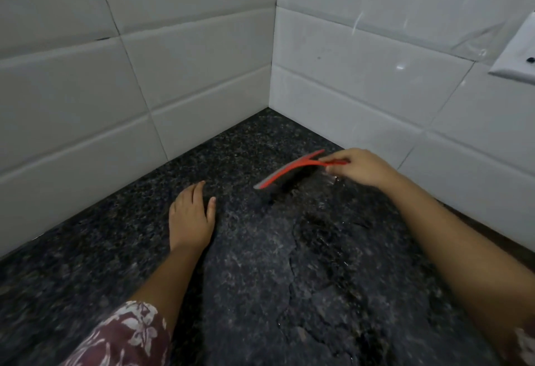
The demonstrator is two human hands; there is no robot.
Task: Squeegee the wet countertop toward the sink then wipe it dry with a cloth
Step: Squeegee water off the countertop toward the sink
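We are pinching the red squeegee (292,169) by its thin handle in our right hand (360,167), its blade lying crosswise near the tiled corner on the wet granite countertop (252,279), while our left hand (191,218) is resting flat, fingers loosely together.

White tiled walls (202,47) meeting in a corner, dim cool light, white switch plate (518,56) at right edge, faint glare streaks on tiles

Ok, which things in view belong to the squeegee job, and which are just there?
In the job: red squeegee, right hand holding it, wet dark countertop, left hand flat on it.
Just there: tiled walls, white outlet plate.
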